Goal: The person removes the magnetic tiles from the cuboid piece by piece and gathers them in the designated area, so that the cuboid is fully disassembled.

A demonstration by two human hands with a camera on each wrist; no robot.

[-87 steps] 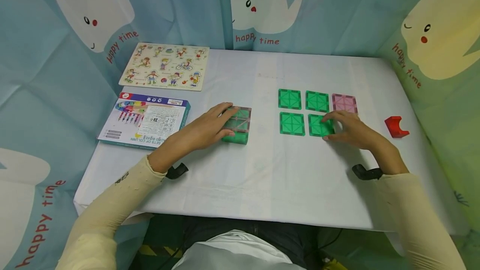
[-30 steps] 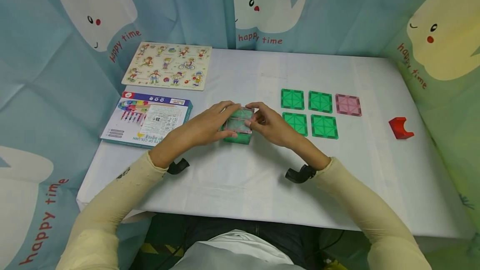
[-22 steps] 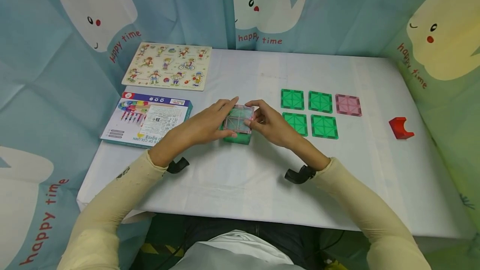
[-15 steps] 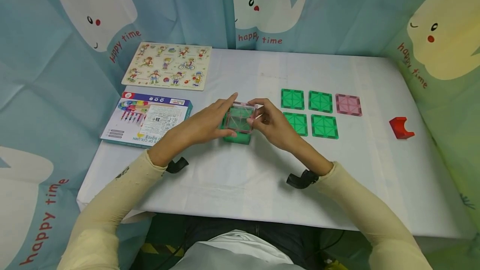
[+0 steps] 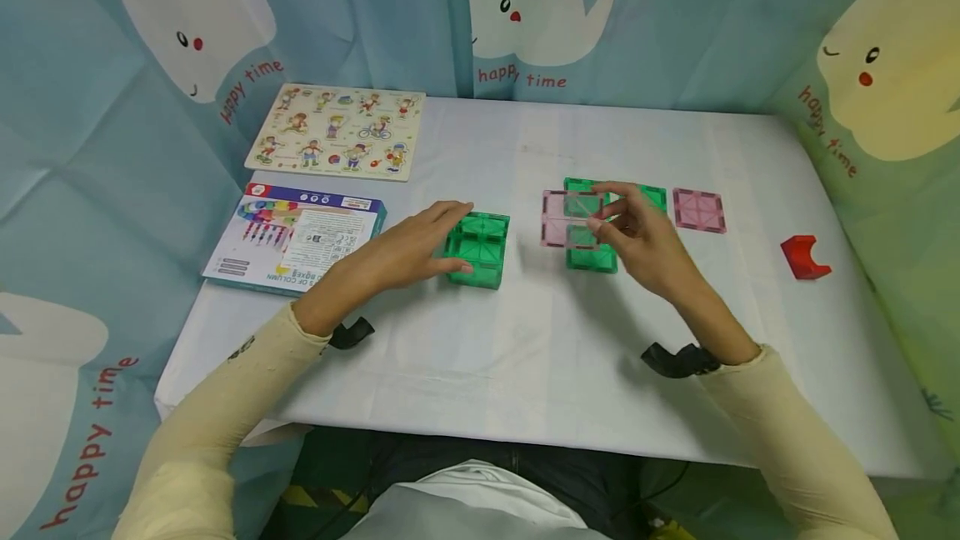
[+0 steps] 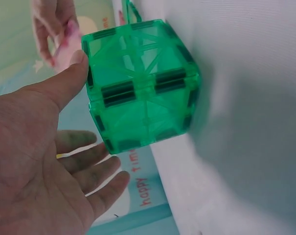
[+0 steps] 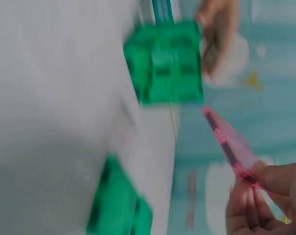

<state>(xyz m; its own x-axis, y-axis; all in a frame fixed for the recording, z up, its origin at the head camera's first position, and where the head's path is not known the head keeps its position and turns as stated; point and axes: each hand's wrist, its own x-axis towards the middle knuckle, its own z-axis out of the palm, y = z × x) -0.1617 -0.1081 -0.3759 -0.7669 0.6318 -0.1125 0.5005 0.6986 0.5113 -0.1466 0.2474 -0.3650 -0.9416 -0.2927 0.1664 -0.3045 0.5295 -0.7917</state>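
Note:
A see-through green cube built from magnetic tiles stands on the white table. My left hand is at its left side; in the left wrist view the thumb touches an edge of the cube and the other fingers stretch out loosely. My right hand pinches a pink magnetic tile between thumb and fingers, raised above the table. This tile overlaps flat green tiles in the head view, and the right hand partly hides them. A second pink tile lies flat beside them.
Far to the right sits a red notched block. At the left lie a flat toy box and, behind it, a puzzle board with printed figures. A printed curtain encloses the table at the back and sides.
My right hand came from the flat tiles to the cube, took the pink tile off its top and carried it rightward. The cube's green top now shows. My left hand stayed beside the cube.

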